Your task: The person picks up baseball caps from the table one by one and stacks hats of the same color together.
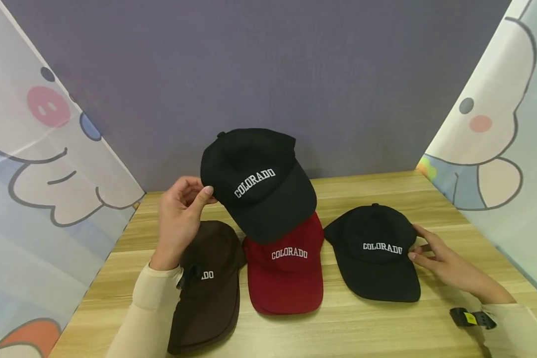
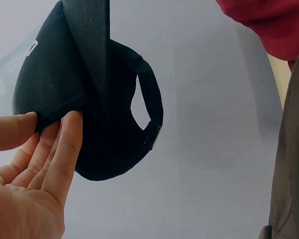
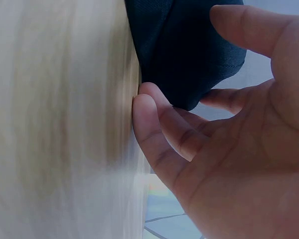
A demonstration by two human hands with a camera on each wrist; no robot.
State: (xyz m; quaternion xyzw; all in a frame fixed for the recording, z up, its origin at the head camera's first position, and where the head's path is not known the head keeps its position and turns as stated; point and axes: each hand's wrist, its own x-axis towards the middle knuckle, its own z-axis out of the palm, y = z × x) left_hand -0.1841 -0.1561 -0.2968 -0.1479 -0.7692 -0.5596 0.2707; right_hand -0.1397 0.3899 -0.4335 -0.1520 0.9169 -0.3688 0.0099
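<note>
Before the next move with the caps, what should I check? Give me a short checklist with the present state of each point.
1. Left hand pinches the raised black cap at its edge: ok.
2. Raised cap is clear of the red cap: cannot tell.
3. Right hand touches the second black cap on the table: ok.
4. Right hand has a firm grip: not ok.
5. Brown cap is fully visible: not ok, the sleeve covers it.

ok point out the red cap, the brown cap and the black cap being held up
red cap (image 1: 286, 278), head view, on its brim
brown cap (image 1: 216, 298), head view, on its crown
raised black cap (image 1: 255, 169), head view, on its front panel
</note>
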